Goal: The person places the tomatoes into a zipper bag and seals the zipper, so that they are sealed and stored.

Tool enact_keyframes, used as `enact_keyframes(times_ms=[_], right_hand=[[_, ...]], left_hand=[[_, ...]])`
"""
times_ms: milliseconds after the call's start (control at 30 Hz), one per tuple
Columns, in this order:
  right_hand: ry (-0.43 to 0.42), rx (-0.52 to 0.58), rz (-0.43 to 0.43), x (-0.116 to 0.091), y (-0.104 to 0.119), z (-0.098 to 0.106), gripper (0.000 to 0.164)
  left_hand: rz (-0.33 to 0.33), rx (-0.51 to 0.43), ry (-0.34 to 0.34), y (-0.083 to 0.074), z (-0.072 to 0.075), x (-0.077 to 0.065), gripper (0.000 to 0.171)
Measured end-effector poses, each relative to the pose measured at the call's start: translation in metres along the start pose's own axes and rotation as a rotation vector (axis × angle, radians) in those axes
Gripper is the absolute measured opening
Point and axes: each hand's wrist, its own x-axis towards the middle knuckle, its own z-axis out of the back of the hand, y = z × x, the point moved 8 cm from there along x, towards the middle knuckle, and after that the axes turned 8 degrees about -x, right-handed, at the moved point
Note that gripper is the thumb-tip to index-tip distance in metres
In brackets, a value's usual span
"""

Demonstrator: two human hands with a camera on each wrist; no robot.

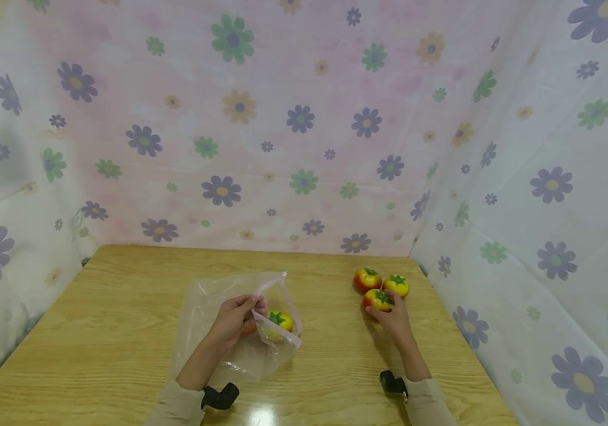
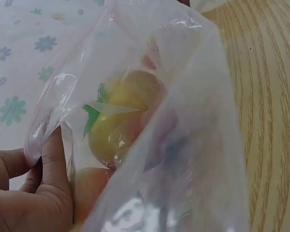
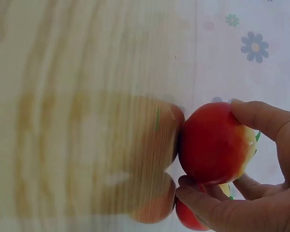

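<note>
My left hand (image 1: 231, 321) pinches the pink-edged rim of a clear plastic bag (image 1: 202, 296) that lies on the table with its mouth held open to the right. A yellow-red persimmon with a green leafy top (image 2: 125, 121) shows through the film, and a second, redder one (image 2: 89, 191) sits beside it, partly behind my fingers. At the right, my right hand (image 1: 395, 322) grips a persimmon (image 3: 210, 145) between thumb and fingers, close over the tabletop. Just behind it are two more, a red-yellow persimmon (image 1: 366, 280) and a yellower one (image 1: 396, 286).
The wood-grain table (image 1: 325, 378) extends to a flowered cloth backdrop (image 1: 282, 148) behind and on both sides. Black wrist mounts (image 1: 221, 396) sit at both sleeve cuffs. The cluster of persimmons is near the table's right edge.
</note>
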Motion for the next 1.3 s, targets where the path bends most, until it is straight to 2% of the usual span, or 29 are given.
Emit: enact_keyframes(times_ms=[367,467,633,800,1300], right_hand=[[0.009,0.009,0.044,-0.005,0.010,0.003,0.073],[0.005,0.010,0.081,-0.006,0.014,0.003,0.073],[-0.003,0.012,0.117,-0.005,0.015,0.002,0.072],[0.005,0.007,0.103,-0.007,0.014,-0.001,0.072],[0.026,-0.041,0.102,-0.018,0.016,-0.008,0.071]], left_hand=[[0.011,0.005,0.083,-0.003,-0.008,-0.003,0.030],[0.019,0.004,0.075,-0.004,-0.008,-0.004,0.032],[0.016,-0.002,0.024,-0.004,-0.006,-0.004,0.031],[0.011,-0.003,0.007,-0.003,-0.003,-0.003,0.030],[0.002,-0.012,0.011,0.000,-0.002,-0.004,0.031]])
